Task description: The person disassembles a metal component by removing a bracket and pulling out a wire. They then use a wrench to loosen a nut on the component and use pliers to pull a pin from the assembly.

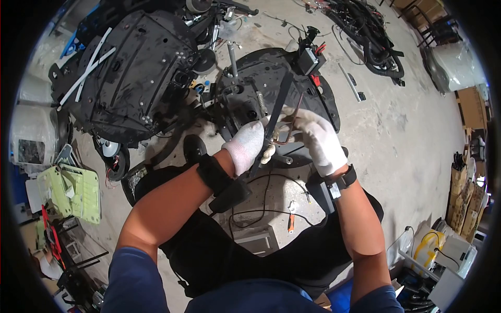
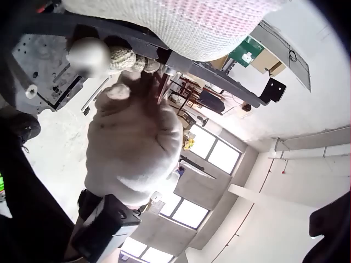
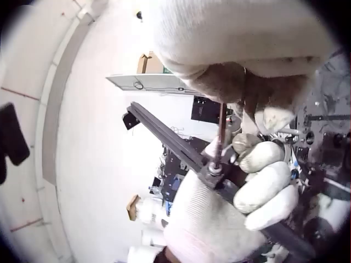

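Note:
Both hands wear white knit gloves. In the head view, the left hand (image 1: 248,146) grips a long black metal bar (image 1: 282,94) held tilted above the floor. Its curled fingers (image 3: 264,186) show around the bar in the right wrist view. The right hand (image 1: 319,140) pinches a copper-coloured, bent hex key (image 3: 221,129). One end of the key meets a silver bolt (image 3: 215,169) on the bar. Seen from the left wrist, the right hand (image 2: 134,148) is close below the bar, its glove darkened near the fingertips.
A black base plate (image 1: 255,68) with mounted parts lies on the floor ahead. To its left is a larger black panel (image 1: 130,78) with white strips on it. An orange-handled wrench (image 1: 291,221) and a black cable lie between the legs. Wire harnesses (image 1: 365,36) lie at upper right.

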Available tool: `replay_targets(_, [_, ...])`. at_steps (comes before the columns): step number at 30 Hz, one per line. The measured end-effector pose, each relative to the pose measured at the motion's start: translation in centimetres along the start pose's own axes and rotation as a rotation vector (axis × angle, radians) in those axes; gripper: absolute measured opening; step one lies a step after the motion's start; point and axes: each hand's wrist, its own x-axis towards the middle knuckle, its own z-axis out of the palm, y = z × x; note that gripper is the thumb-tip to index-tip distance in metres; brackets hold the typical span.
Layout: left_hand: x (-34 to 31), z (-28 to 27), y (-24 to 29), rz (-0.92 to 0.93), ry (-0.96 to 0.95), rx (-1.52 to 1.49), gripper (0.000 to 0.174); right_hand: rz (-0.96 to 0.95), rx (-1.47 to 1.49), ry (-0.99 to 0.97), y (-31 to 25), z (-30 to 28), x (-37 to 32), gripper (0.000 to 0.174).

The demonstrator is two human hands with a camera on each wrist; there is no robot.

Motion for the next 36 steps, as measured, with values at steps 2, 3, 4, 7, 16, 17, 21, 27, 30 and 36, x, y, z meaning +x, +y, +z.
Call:
replay_targets(2, [0.0,-0.4,-0.5,0.022,0.004,0.025,0.034,-0.037,-0.049,0.077,0.1,0.3,0.0,0.027])
replay_targets(3, [0.0,-0.2,-0.6,0.023,0.007,0.024,0.034,-0.076,-0.099,0.160,0.2,0.4,-0.1,0.023])
replay_targets(4, [0.1,0.0,-0.6,0.018,0.056,0.050,0.036,-0.076,-0.099,0.156,0.2,0.4,-0.3,0.023])
replay_targets(7, [0.3,0.1,-0.4,0.028,0.109,0.047,0.035,-0.087,-0.026,0.081,0.0,0.3,-1.0,0.012])
replay_targets(16, [0.6,0.6,1.6,-0.009,0.346,-0.126,0.032,-0.251,-0.672,-0.293,0.2,1.7,-3.5,0.023])
replay_targets(17, [0.5,0.6,1.7,-0.013,0.342,-0.124,0.032,-0.300,-0.808,-0.295,0.5,1.5,-3.4,0.026])
replay_targets(21, [0.0,0.1,2.1,-0.049,0.098,-0.152,0.033,-0.326,-1.129,-0.277,0.8,0.9,-3.1,0.035])
replay_targets(27, [0.0,0.2,1.8,-0.029,0.035,-0.122,0.036,-0.211,-1.478,0.028,1.4,1.3,-2.1,0.030])
replay_targets(30, [-0.6,0.8,1.6,-0.013,0.003,-0.121,0.034,-0.286,-1.244,0.033,1.8,0.6,-0.9,0.030])
replay_targets(36, [-0.1,0.3,0.9,-0.088,-0.008,-0.067,0.032,0.087,-0.259,0.025,0.5,-0.3,0.5,0.029])
